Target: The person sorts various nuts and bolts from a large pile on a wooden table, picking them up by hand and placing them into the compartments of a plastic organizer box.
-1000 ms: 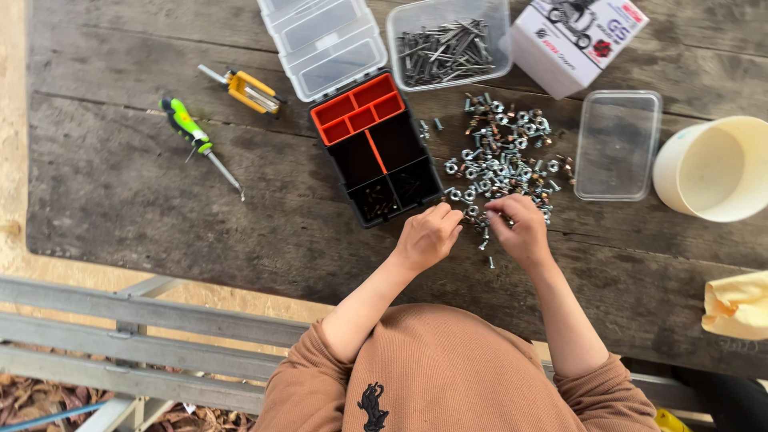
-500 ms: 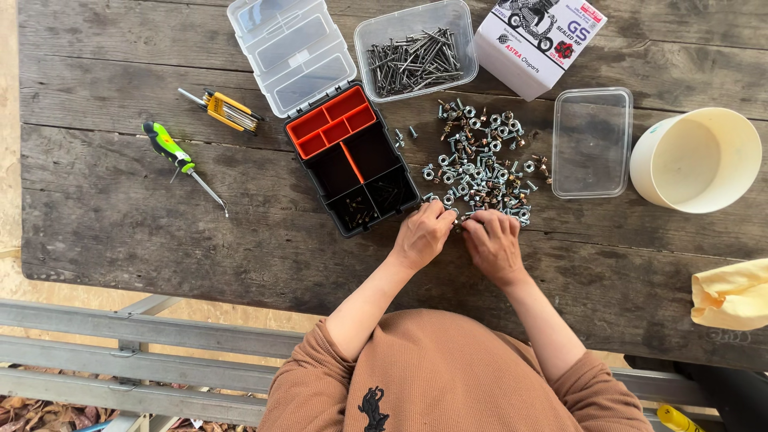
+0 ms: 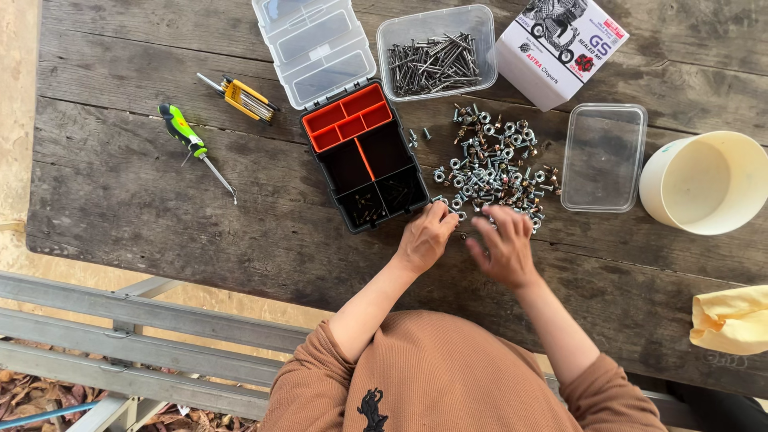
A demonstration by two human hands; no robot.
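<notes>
A pile of loose screws, nuts and washers [image 3: 494, 164] lies on the dark wooden table [image 3: 136, 200]. My left hand [image 3: 426, 238] rests at the pile's near left edge, beside the black and orange compartment organiser [image 3: 364, 156], fingers curled onto the small parts. My right hand [image 3: 502, 244] hovers at the pile's near edge, fingers spread and blurred. Whether either hand pinches a part is hidden.
The organiser's clear lid [image 3: 314, 48] lies open behind it. A clear tub of long nails [image 3: 436, 56], a printed cardboard box [image 3: 562, 48], an empty clear tub [image 3: 604, 156], a cream bucket [image 3: 708, 182], a green screwdriver [image 3: 192, 144], a yellow hex-key set [image 3: 244, 100], a yellow cloth [image 3: 732, 320].
Both hands stay at the near edge of the hardware pile. My right hand's fingers have spread apart and moved slightly right; the view has shifted a little.
</notes>
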